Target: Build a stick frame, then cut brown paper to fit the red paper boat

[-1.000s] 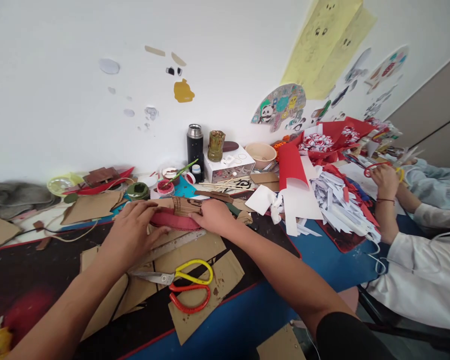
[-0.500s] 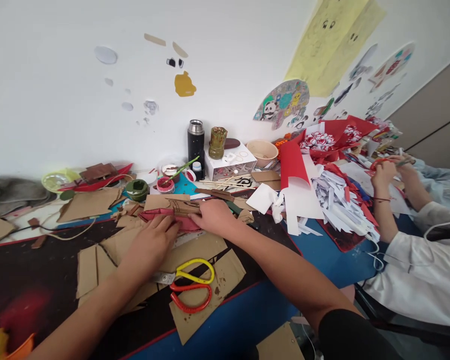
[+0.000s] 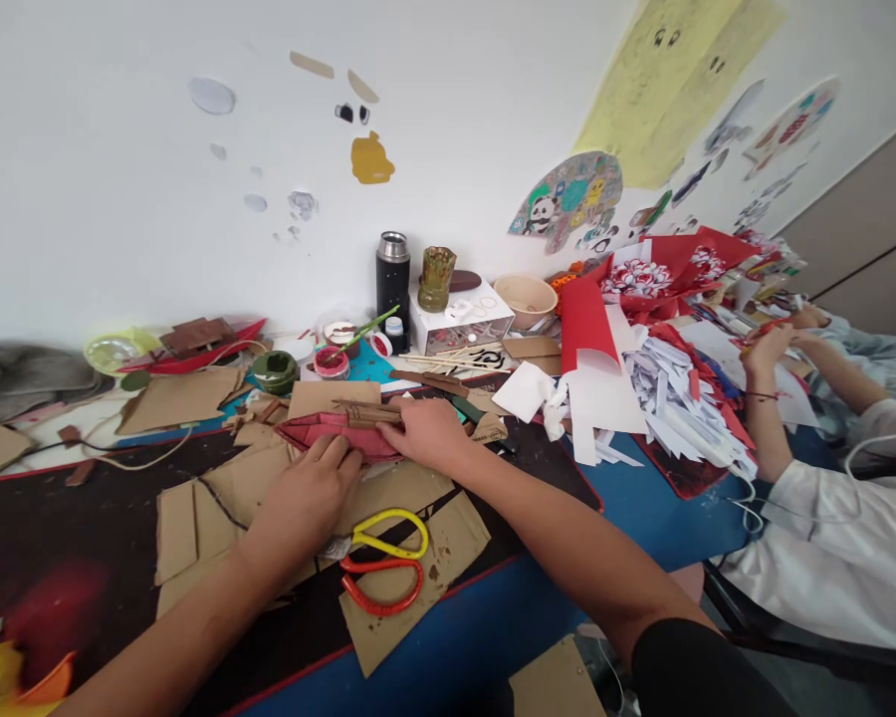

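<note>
Setting: craft room or art classroom. Shared blue table against a white wall, covered in cardboard pieces, a heap of red and white paper cuttings and scissors. Paint pots and a thermos stand at the back. Cartoon stickers and a yellow paper sheet on wall. Second person seated at right, working with paper.
</note>
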